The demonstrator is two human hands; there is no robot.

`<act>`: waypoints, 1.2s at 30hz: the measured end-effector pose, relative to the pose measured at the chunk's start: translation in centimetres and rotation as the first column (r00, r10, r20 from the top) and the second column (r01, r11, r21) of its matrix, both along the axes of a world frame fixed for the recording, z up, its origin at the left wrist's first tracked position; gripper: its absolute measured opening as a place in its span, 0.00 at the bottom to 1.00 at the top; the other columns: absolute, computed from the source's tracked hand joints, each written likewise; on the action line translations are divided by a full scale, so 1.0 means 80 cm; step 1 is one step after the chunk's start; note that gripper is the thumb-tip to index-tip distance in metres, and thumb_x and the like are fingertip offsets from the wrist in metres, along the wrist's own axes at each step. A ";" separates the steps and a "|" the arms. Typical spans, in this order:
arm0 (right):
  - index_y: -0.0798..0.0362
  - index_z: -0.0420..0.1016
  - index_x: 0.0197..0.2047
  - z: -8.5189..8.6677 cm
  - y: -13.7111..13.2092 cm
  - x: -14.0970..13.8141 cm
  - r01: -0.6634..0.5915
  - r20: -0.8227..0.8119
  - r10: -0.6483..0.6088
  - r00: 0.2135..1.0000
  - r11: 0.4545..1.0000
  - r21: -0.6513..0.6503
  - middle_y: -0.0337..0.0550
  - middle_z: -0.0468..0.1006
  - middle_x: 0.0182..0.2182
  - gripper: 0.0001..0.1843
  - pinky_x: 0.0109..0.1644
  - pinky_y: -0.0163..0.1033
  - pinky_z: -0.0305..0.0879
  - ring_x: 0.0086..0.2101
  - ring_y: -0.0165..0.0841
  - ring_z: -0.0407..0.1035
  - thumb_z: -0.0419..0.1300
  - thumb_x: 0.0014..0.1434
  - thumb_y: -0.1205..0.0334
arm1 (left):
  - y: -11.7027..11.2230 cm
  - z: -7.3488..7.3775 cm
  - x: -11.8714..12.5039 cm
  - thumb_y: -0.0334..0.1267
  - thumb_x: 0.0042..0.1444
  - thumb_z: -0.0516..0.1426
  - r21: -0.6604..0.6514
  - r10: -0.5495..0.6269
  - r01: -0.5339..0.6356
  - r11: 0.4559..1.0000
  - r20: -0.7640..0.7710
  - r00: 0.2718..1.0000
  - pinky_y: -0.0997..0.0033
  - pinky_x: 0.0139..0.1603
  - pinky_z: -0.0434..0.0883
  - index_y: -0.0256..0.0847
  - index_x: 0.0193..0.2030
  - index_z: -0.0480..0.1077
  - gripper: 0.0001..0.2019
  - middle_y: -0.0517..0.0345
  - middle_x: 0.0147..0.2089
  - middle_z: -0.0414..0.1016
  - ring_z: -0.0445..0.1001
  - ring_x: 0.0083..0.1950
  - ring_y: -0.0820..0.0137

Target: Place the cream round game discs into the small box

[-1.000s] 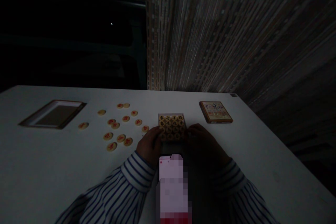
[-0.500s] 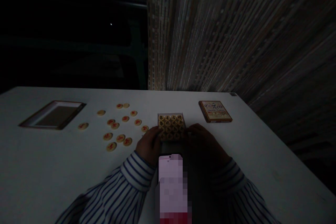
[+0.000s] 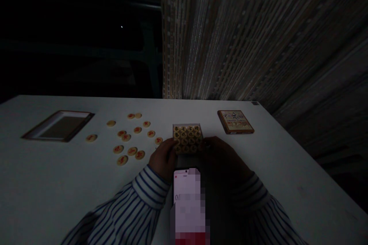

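A small open box (image 3: pixel 186 124) stands on the table in front of me, filled with rows of round Chinese chess pieces (image 3: pixel 188 134) marked in black. My left hand (image 3: pixel 162 157) grips the box's left side near its front corner, thumb by the edge. On the opposite side, my right hand (image 3: pixel 222 155) is closed at the right front corner, mostly in shadow. Pieces with red characters (image 3: pixel 125 137) lie scattered to the left of the box; a few show no clear marking.
At the far left lies a box lid or tray (image 3: pixel 59 125), open side up. A printed lid or flat box (image 3: pixel 235 121) rests at the right. A lit phone (image 3: pixel 187 199), partly blurred, is between my forearms on the white table (image 3: pixel 86 191). Beyond hangs a string curtain (image 3: pixel 207 46).
My right hand's fingers have shifted very slightly at the box's corner. The phone screen's content differs a little. Box and pieces stay put.
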State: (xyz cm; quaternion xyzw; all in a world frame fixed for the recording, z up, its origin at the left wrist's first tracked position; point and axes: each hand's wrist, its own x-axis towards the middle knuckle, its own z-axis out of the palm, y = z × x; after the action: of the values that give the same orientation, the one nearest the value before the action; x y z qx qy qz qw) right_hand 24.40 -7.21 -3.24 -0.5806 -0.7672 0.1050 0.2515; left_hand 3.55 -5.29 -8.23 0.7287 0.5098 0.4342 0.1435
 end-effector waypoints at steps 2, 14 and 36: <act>0.51 0.69 0.47 -0.001 -0.001 0.001 -0.015 -0.017 0.015 1.000 1.000 0.003 0.45 0.74 0.39 0.15 0.41 0.39 0.66 0.39 0.33 0.69 0.55 0.55 0.60 | 0.000 0.000 0.001 0.33 0.53 0.47 -0.006 -0.004 0.004 1.000 0.003 1.000 0.60 0.51 0.69 0.39 0.45 0.69 0.15 0.51 0.48 0.73 0.71 0.50 0.66; 0.55 0.68 0.45 -0.004 0.006 0.003 0.001 -0.051 0.006 0.999 0.992 0.126 0.43 0.73 0.32 0.15 0.33 0.37 0.64 0.29 0.30 0.66 0.56 0.55 0.58 | 0.003 0.032 -0.016 0.35 0.53 0.50 0.081 0.066 -0.072 0.994 0.069 0.995 0.57 0.53 0.68 0.36 0.45 0.69 0.14 0.47 0.49 0.72 0.69 0.51 0.64; 0.55 0.71 0.34 -0.001 -0.003 -0.020 -0.072 0.048 0.060 0.997 0.944 0.321 0.43 0.72 0.25 0.08 0.31 0.38 0.60 0.26 0.31 0.65 0.51 0.56 0.64 | 0.003 0.043 -0.091 0.39 0.52 0.55 0.232 -0.134 0.234 0.944 -0.380 0.915 0.63 0.42 0.72 0.40 0.46 0.68 0.15 0.50 0.41 0.76 0.74 0.41 0.66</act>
State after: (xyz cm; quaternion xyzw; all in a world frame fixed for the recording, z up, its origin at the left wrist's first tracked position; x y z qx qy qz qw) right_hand 22.82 -7.48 -3.32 -0.5075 -0.7977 -0.0243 0.3249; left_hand -3.71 -5.04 -4.76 0.8535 0.3912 0.3439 -0.0132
